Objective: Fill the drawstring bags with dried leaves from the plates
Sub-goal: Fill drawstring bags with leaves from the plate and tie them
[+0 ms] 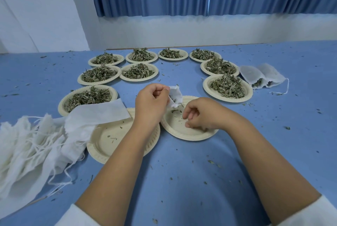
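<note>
— Drawstring bag [175,98]: where, which hand?
— L hand [152,101] pinches its mouth edge, holding it up over far rim of near plate [182,132]. R hand [202,114] sits just near-right of it, fingers curled down over plate; can't tell if it's got scraps.
— Looks?
— White, thin, crumpled, hangs tilted far-to-near, few dark leaf bits inside. Reckon R hand feeds far-left into it. Full plate [228,100] waits far right.

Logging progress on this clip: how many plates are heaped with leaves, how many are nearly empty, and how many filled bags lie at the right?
Heaped plates: 9
Nearly empty plates: 2
Filled bags: 2
Total: 13
</note>
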### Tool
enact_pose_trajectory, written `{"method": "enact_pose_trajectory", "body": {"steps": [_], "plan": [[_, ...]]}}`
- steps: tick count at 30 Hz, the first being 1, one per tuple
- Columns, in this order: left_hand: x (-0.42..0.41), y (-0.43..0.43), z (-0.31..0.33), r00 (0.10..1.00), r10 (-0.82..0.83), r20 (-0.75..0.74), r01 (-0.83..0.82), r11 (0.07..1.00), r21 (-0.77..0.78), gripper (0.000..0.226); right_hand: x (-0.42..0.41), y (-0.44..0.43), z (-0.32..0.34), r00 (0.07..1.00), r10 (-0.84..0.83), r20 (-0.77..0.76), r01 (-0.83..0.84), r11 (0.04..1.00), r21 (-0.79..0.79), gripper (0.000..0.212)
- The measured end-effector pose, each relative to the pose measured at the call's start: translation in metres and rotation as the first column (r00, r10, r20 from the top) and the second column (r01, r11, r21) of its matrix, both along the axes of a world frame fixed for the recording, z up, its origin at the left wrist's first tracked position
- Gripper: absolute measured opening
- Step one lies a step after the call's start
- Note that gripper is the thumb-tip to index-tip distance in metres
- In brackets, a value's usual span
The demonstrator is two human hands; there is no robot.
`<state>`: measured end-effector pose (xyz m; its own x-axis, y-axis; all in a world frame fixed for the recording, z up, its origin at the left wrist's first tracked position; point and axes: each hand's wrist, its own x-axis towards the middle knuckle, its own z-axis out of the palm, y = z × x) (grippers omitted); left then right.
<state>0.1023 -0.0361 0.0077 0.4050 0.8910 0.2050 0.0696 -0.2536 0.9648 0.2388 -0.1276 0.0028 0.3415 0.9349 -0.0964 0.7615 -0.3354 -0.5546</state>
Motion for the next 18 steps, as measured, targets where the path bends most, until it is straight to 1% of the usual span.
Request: {"method": "enact_pose_trajectory", "body": {"steps": [3,5,8,10,11,14,16,18], "plan": [[0.0,0.0,0.0,1.0,-0.001,-0.002,0.001,1.0,0.002,0.012,-0.002,0.011,-0.008,0.995,-0.043,0.093,0.028,0.987,0.156,0.023],[0.0,0.0,0.0,1.0,-0.001,0.001,0.001,1.0,0.0,0.012,-0.003,0.016,-0.012,0.989,-0.067,0.13,0.037,0.975,0.221,0.026],[0.0,0.001,0.0,1.0,-0.002,0.004,0.002,1.0,-0.006,0.013,0.0,0.019,-0.014,0.979,-0.106,0.177,0.058,0.965,0.257,0.011],[-0.001,0.002,0.0,1.0,0.001,0.005,-0.001,1.0,-0.007,0.014,0.006,0.017,-0.015,0.974,-0.099,0.205,0.056,0.977,0.208,0.021],[-0.001,0.002,0.0,1.0,0.004,0.007,-0.004,1.0,-0.009,0.014,0.008,0.015,-0.014,0.978,-0.077,0.194,0.046,0.986,0.161,0.028],[-0.001,0.003,0.0,1.0,0.014,0.019,-0.014,1.0,-0.016,0.015,0.011,0.009,-0.01,0.985,0.028,0.172,-0.03,1.0,0.007,0.046],[-0.002,0.003,0.0,1.0,0.017,0.021,-0.017,1.0,-0.015,0.015,0.009,0.01,-0.01,0.977,0.088,0.193,-0.084,0.996,-0.027,0.048],[-0.002,0.004,0.001,0.999,0.022,0.024,-0.022,1.0,-0.011,0.015,0.006,0.012,-0.011,0.977,0.104,0.186,-0.107,0.994,0.003,0.046]]}}
